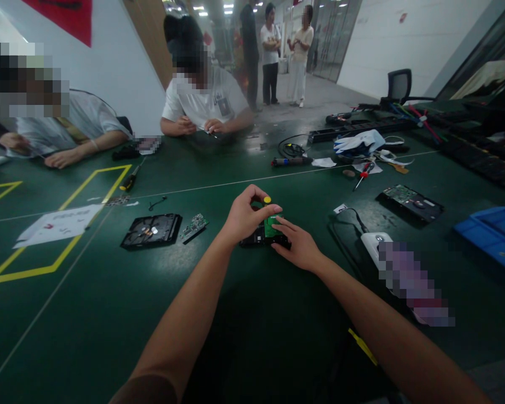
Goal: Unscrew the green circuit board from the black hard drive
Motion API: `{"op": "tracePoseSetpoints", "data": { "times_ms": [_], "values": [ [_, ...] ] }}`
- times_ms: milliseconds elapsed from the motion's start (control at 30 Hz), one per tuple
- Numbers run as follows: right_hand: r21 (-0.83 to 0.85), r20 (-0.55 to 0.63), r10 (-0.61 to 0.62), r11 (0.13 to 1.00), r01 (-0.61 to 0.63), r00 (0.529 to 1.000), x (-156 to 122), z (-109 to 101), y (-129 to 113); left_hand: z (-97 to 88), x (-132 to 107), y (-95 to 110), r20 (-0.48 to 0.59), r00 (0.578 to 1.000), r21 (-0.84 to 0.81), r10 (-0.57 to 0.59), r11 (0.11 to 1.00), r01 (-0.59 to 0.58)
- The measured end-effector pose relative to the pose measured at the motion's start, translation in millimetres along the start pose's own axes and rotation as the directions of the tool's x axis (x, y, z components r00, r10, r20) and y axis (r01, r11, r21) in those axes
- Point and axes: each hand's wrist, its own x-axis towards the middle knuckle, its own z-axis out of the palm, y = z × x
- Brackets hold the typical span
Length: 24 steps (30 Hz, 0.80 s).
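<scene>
A green counter fills most of the view, marked with yellow tape outlines toward the left. Across it sits a person in a white shirt, with another person farther left, both with their arms on the counter. A blue tray lies at the right edge, and a printed sheet of paper lies flat on the left. A white device, partly blurred out, lies near the right forearm, with a dark cable running from its far end.

The left hand pinches a small yellow-topped tool between thumb and fingers, above a hard drive lying on the counter in front of the person. The right hand has its fingers parted and touches the drive's right side; whether it grips cannot be told. A second hard drive lies well apart to the right, a black drive case to the left. Between that case and the left hand lies a small circuit board. A red-handled screwdriver lies beyond the white device.
</scene>
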Motion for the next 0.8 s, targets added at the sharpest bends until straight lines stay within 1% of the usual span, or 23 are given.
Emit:
{"op": "tracePoseSetpoints", "data": {
  "times_ms": [167, 367, 533, 633, 800],
  "values": [
    [0.002, -0.005, -0.004, 1.0, 0.004, 1.0, 0.6, 1.1, 1.5, -1.5, 1.0, -1.6, 0.081, 0.997, -0.082, 0.014, 0.997, -0.008],
    [-0.016, -0.005, -0.004, 1.0, 0.004, 1.0, 0.9, 0.8, 2.1, -2.4, 1.9, 0.3, 0.126, 0.99, -0.139, 0.061, 0.989, -0.044],
    [-0.008, -0.004, -0.018, 1.0, 0.018, 1.0, 0.5, 0.0, 1.2, -1.9, 0.9, 1.0, 0.154, 0.987, -0.192, 0.045, 0.981, -0.014],
    [-0.008, -0.004, -0.017, 1.0, 0.017, 1.0, 0.5, -0.4, 0.6, -3.2, 1.1, 0.8, 0.132, 0.99, -0.161, 0.056, 0.986, -0.034],
    [-0.015, 0.002, -0.014, 1.0, 0.014, 1.0, 0.2, -0.1, 0.7, -3.8, 1.0, 2.4, 0.014, 0.997, -0.038, 0.072, 0.997, -0.071]
  ]
}}
